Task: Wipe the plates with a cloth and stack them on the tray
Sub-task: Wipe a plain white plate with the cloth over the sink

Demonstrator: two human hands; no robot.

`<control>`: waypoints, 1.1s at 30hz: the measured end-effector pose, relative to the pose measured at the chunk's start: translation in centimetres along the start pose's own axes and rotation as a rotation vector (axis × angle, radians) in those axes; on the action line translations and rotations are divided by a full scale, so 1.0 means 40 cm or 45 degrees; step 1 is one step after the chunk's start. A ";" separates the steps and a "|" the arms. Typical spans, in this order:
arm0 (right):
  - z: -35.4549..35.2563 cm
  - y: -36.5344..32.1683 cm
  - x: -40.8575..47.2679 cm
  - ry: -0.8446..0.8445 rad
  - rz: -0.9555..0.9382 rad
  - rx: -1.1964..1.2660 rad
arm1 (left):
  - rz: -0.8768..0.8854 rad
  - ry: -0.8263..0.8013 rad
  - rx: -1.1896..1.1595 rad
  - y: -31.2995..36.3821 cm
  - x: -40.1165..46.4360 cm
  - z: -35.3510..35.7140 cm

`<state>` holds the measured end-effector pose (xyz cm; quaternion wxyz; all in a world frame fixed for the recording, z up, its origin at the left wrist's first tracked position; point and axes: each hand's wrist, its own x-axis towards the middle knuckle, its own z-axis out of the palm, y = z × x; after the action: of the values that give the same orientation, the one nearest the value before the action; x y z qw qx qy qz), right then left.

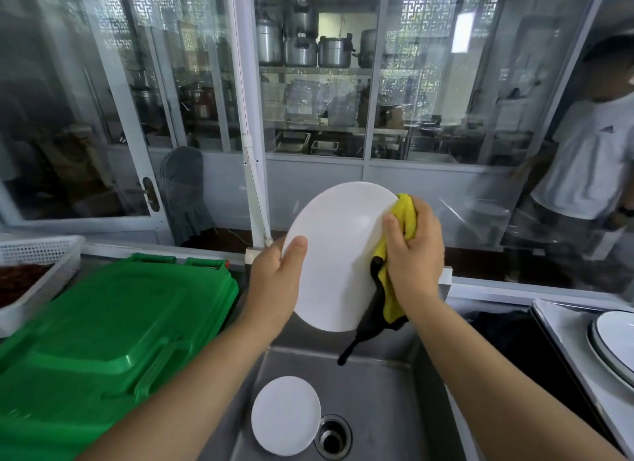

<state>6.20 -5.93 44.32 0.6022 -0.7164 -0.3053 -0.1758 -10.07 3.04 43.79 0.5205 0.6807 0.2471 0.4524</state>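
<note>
While left hand point(276, 275) clamps plate point(338, 254) rim, right hand point(413, 251) clutches cloth point(404, 220), above sink point(384, 399).

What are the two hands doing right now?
Left hand: grips the large white round plate by its edge.
Right hand: holds the yellow and black cloth against it.

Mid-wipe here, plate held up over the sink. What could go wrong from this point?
The plate is held only at its edge by the left hand while the right hand rubs it with the cloth; it could slip and fall onto the small plate in the sink, chipping both.
</note>
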 end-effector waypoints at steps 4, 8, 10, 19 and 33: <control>-0.036 -0.005 -0.003 -0.133 -0.304 -0.222 | -0.063 -0.334 0.210 0.042 0.064 -0.024; -0.052 -0.032 -0.006 -0.160 -0.562 -0.389 | 0.064 -0.424 0.497 0.077 0.077 0.001; -0.062 -0.053 0.002 -0.148 -0.818 -0.458 | 0.132 -0.428 0.521 0.077 0.068 0.016; -0.070 -0.034 0.032 -0.071 -0.631 -0.356 | 0.260 -0.165 0.346 0.072 0.026 0.051; -0.059 0.022 -0.008 -0.093 -0.396 -0.329 | 0.023 -0.465 0.444 0.067 0.079 0.025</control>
<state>6.80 -8.36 43.96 0.4594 -0.7379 -0.4086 -0.2783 -8.07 4.23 47.36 0.4273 0.8327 0.2173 0.2772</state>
